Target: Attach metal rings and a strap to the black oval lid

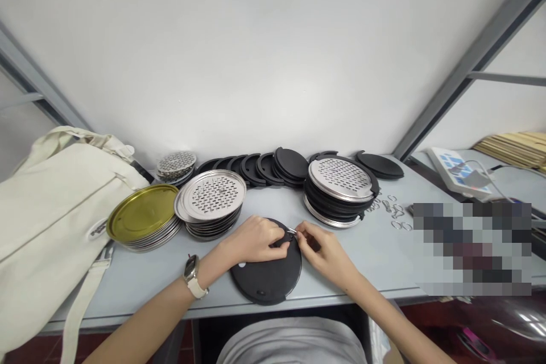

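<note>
A round black disc (268, 280) lies flat near the table's front edge. My left hand (260, 239), with a watch at its wrist, rests on the disc with curled fingers and holds it by its upper part. At the disc's upper right edge, my right hand (318, 247) pinches a small shiny metal ring (292, 231), partly hidden by the fingertips. Behind my left hand stands a stack of silver perforated grater discs (217, 195). Another stack, of black discs with a grater disc (340, 178) on top, stands behind my right hand.
Gold-topped round lids (143, 213) are stacked at left beside a cream bag (63, 210). Black discs (291, 165) lean in a row along the wall. Several loose metal rings (396, 225) lie at right, near a white power strip (458, 170).
</note>
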